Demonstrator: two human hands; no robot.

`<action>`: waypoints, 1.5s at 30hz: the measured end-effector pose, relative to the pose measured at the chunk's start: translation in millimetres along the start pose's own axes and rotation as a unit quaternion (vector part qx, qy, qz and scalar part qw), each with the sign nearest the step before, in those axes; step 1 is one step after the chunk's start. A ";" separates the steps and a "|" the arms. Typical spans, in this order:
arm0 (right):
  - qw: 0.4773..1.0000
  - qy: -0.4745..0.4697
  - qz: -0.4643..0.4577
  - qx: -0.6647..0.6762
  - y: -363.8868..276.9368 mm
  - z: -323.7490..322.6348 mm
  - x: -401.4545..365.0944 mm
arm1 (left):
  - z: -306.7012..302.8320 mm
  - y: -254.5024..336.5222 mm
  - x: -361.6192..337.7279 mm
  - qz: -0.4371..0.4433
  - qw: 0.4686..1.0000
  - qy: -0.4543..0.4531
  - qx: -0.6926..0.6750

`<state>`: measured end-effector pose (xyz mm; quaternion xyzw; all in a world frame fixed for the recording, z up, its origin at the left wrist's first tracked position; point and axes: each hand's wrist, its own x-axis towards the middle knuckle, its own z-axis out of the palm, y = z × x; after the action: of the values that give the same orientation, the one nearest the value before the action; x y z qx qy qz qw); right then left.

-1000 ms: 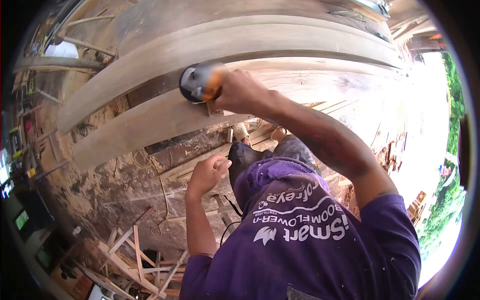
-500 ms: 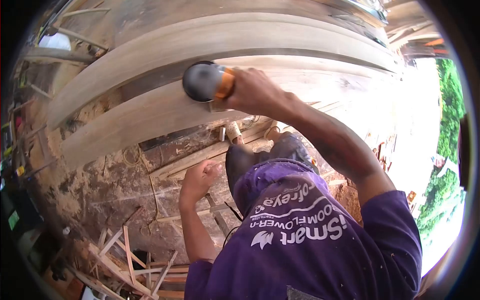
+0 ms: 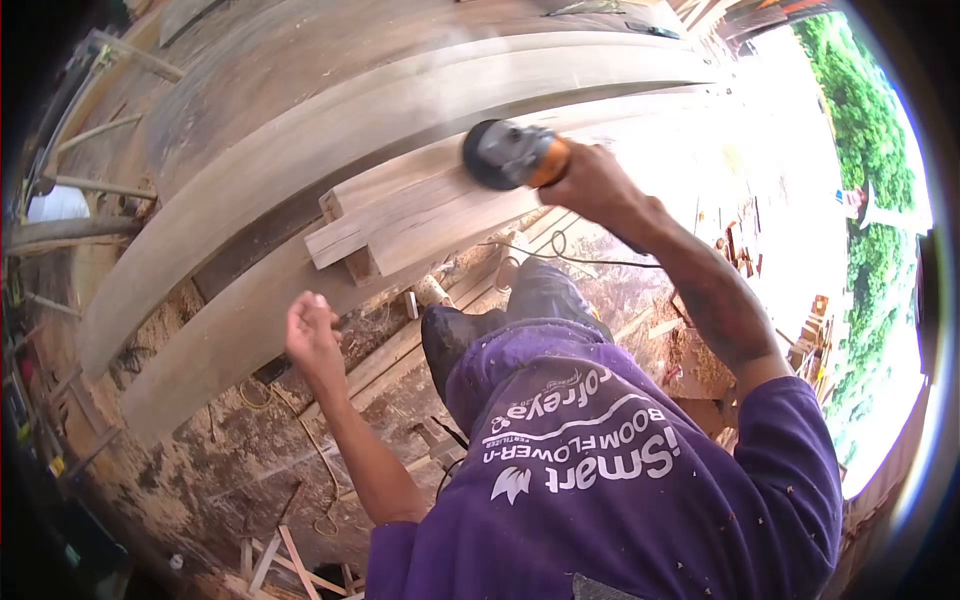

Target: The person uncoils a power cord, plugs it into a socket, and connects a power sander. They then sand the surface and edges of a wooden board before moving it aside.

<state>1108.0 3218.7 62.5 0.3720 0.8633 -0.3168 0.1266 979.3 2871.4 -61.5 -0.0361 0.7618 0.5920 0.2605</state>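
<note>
Currently, the right hand (image 3: pixel 592 185) is clenched round the orange-banded sander (image 3: pixel 505 153), arm extended, its disc apparently pressed on the stacked timber beam (image 3: pixel 420 215). The left hand (image 3: pixel 312 335) holds nothing, fingers loosely curled, elbow bent, near the long curved plank (image 3: pixel 200 370).

Open-sided workshop, no wall on the right. Dirt floor (image 3: pixel 230 440) was covered in sawdust and chips. Loose wooden slats (image 3: pixel 290 570) lay in a pile at the bottom left, and thin poles (image 3: pixel 100 185) at the far left. Timber offcuts (image 3: pixel 740 250) were scattered on the right. Green trees (image 3: pixel 860 90) stood outside. Daylight was harsh and blown out on that side.
</note>
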 end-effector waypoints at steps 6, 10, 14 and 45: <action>0.965 0.119 0.233 0.009 150.7 -71.7 6.6 | 34.2 18.1 59.0 0.125 0.980 0.064 0.143; 0.939 0.199 0.242 0.142 224.9 -81.4 -0.1 | 20.2 -2.7 91.2 0.080 0.991 0.057 0.089; 0.962 0.147 0.155 0.170 159.4 -41.4 11.2 | 16.6 26.1 85.7 0.031 0.991 0.033 0.125; 0.913 0.189 0.347 0.103 458.7 -247.6 45.5 | 65.6 16.1 106.1 -0.039 0.813 0.387 0.434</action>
<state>1412.2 3642.7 24.0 0.7121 0.6502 -0.2638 0.0241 905.2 2963.5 -104.6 -0.1745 0.9755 0.1263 -0.0441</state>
